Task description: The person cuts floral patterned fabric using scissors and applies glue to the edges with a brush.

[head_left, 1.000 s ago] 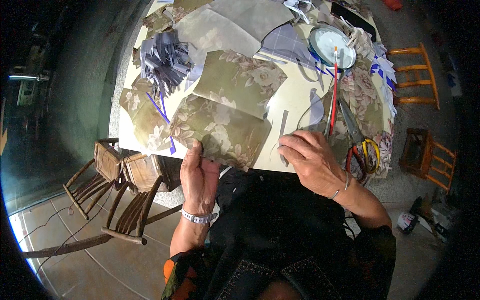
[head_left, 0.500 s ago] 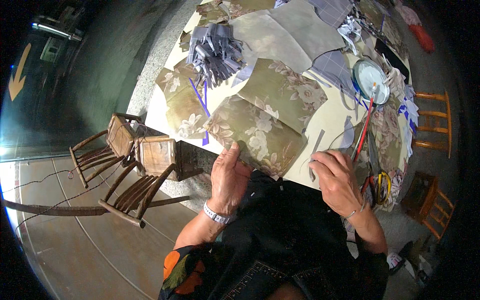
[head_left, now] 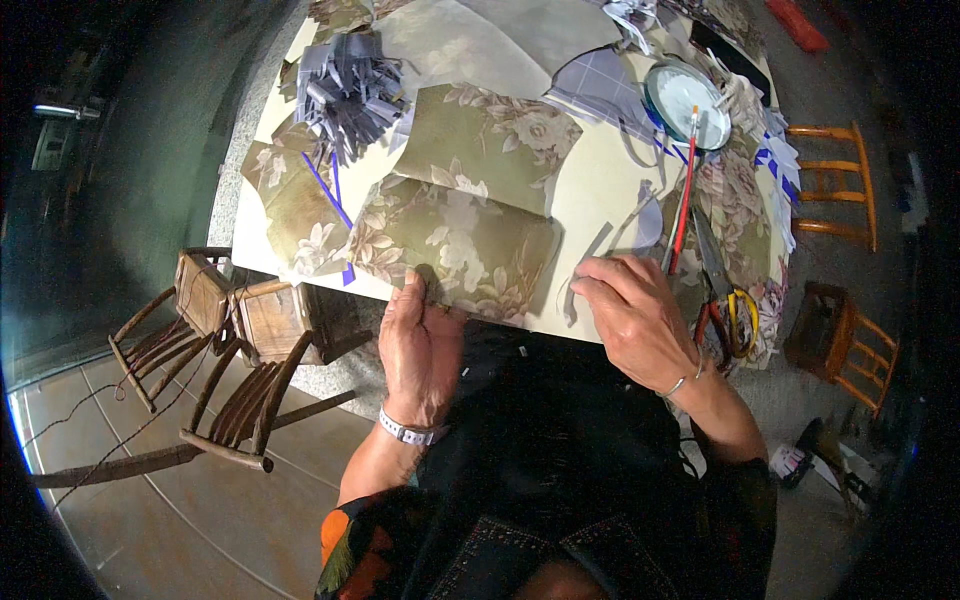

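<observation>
My left hand (head_left: 420,345) grips the near edge of a green floral piece of sheet material (head_left: 450,250), thumb on top and fingers underneath. The piece has a crease across its middle, and its far half lies on the table. Fingers pinched, my right hand (head_left: 635,315) is at the right of this piece, on a narrow grey strip (head_left: 594,250) whose ends show above and below the fingertips. Scissors with yellow and dark handles (head_left: 735,320) lie just right of that hand. Beyond them, a red brush (head_left: 685,205) leans on a round dish of white paste (head_left: 688,105).
A heap of grey strips (head_left: 350,95) sits at the far left of the cream tabletop (head_left: 265,245). Another floral piece (head_left: 290,200) and blue strips (head_left: 327,190) lie nearby. Wooden chairs stand at left (head_left: 270,320) and right (head_left: 835,185). A large pale sheet (head_left: 480,45) covers the back.
The whole view has shifted, so the table and both hands appear farther left and higher. My left hand keeps its hold on the floral piece; the right fingers stay pinched at the grey strip.
</observation>
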Available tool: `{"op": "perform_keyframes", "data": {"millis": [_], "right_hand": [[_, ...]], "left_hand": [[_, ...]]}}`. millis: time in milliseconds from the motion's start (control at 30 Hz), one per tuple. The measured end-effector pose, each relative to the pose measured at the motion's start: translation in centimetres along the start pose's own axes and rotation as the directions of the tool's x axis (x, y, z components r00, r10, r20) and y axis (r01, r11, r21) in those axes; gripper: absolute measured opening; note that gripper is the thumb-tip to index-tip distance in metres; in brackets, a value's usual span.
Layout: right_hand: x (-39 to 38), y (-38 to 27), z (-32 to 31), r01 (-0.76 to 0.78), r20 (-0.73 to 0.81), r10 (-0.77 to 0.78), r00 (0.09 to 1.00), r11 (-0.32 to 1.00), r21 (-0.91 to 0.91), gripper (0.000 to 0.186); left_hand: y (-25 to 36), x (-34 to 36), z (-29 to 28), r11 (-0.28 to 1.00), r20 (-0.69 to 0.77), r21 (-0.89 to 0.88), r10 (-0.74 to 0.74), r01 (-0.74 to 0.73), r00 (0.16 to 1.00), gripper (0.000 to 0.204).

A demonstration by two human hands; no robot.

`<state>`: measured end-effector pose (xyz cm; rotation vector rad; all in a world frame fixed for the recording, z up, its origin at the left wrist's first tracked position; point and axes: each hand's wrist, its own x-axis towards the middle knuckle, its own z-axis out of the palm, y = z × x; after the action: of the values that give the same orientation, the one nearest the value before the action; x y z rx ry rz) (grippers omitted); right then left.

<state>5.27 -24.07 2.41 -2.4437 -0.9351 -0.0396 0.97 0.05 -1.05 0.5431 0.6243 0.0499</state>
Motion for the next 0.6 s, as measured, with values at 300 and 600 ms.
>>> {"op": "perform_keyframes", "data": {"millis": [300,600], "right_hand": [[-1.4,1.2,-0.7,-0.071,-0.043,0.07,0.997,0.997,-0.02,0.023],[-1.5,0.6,-1.3,-0.13,-0.048,0.133,0.99,0.99,0.06,0.022]], "left_hand": [[4.5,-4.0,-0.9,0.463,0.102,0.866,-0.532,0.188,0.841,0.026],[4.4,1.5,4.1,-0.344,0.809,0.384,-0.322,-0.857,0.492,0.072]]}}
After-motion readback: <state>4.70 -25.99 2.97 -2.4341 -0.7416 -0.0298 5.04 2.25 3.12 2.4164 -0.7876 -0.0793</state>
